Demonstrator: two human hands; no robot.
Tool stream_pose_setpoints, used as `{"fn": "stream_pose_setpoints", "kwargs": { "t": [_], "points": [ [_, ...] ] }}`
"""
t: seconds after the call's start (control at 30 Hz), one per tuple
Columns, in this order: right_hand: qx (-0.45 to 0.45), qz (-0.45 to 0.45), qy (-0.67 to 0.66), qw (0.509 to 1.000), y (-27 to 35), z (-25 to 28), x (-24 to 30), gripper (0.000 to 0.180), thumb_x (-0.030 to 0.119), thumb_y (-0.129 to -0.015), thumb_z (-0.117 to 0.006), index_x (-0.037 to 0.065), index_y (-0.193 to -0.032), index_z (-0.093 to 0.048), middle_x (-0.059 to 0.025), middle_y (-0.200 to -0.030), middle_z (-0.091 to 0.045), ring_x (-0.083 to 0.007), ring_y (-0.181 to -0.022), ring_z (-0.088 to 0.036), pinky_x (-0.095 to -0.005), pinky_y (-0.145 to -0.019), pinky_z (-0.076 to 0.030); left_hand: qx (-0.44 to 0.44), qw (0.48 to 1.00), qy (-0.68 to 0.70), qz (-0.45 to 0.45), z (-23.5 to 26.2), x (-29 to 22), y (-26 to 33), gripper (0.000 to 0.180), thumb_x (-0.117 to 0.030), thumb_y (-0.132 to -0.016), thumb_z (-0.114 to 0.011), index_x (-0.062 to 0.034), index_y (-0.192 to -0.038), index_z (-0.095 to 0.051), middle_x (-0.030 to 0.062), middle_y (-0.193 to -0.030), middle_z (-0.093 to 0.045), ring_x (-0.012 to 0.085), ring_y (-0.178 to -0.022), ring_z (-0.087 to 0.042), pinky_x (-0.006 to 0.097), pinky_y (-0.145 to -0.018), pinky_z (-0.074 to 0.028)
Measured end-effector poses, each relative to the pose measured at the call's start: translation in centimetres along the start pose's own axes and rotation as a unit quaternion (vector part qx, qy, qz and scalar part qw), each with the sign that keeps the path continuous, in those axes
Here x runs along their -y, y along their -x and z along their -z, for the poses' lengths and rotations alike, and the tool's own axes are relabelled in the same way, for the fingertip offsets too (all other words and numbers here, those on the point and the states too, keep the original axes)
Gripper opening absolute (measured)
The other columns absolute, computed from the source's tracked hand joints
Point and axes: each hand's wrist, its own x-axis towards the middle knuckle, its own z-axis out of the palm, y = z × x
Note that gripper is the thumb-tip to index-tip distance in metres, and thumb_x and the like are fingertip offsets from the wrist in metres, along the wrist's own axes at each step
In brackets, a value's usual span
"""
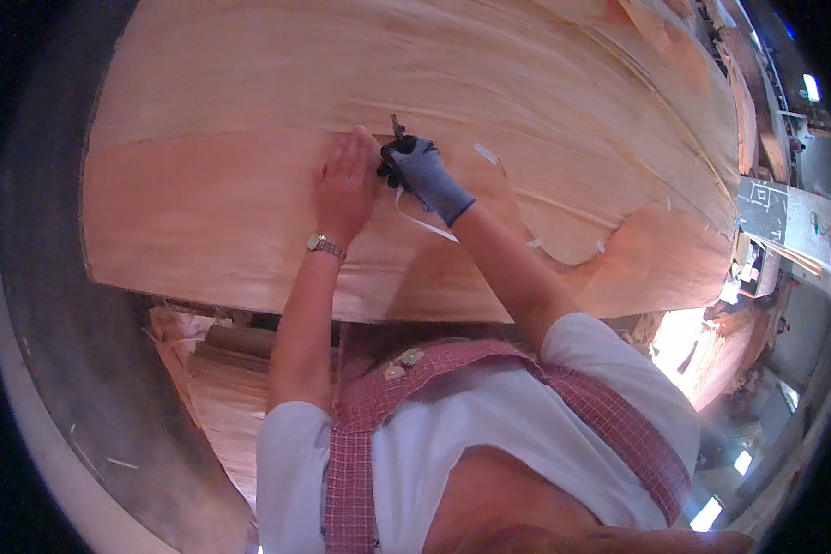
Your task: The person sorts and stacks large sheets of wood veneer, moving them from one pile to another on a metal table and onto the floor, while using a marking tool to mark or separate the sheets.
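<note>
A broad sheet of pale wood veneer spreads in front of me. My bare left hand lies flat on it, fingers stretched away from me, just left of my other hand. My right hand wears a grey-blue glove with black fingers and is closed round a slim dark tool, whose tip sticks out on the far side. The tool's exact kind is hidden by the fingers. From beneath this hand a narrow white strip, like tape, trails toward me over the veneer.
Short white tape pieces dot a wavy veneer edge on the right. Long creases cross the far right. Below the near edge, stacked veneer sheets stand at left. A dark marked board is beyond the right edge.
</note>
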Motion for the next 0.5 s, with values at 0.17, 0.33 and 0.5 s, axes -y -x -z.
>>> {"fn": "stream_pose_setpoints", "kwargs": {
  "t": [0.17,0.33,0.5],
  "points": [
    [-0.162,0.29,0.534,0.777,-2.9,-0.2,3.0,0.024,0.023,-0.091,-0.051,0.005,-0.107,-0.053,-0.0199,-0.078,-0.065,-0.0355,-0.069,-0.065,-0.0486,-0.056,-0.048,-0.022,0.999,0.011,-0.039,-0.6,3.3,-2.1,0.043,-0.026,-0.086,-0.058,-0.019,-0.128,-0.054,0.0025,-0.135,-0.052,0.0255,-0.121,-0.048,0.046,-0.093,-0.039],
    [-0.109,0.272,0.456,0.841,-6.5,-7.6,9.4,0.021,0.026,-0.091,-0.055,0.009,-0.103,-0.056,-0.0156,-0.081,-0.066,-0.0354,-0.075,-0.065,-0.0454,-0.062,-0.049,-0.06,0.982,0.153,-0.093,2.8,9.5,0.2,0.043,-0.026,-0.082,-0.06,-0.0152,-0.123,-0.056,0.0066,-0.13,-0.054,0.0279,-0.118,-0.049,0.048,-0.092,-0.039],
    [0.039,0.266,0.345,0.899,-15.6,-24.0,15.4,0.016,0.022,-0.089,-0.059,0.008,-0.091,-0.062,-0.0142,-0.08,-0.065,-0.033,-0.079,-0.063,-0.039,-0.068,-0.05,-0.088,0.968,-0.102,0.21,10.5,32.5,4.6,0.06,-0.037,-0.084,-0.058,-0.0022,-0.131,-0.045,0.0198,-0.145,-0.036,0.0362,-0.13,-0.035,0.05,-0.104,-0.03]
  ]
}}
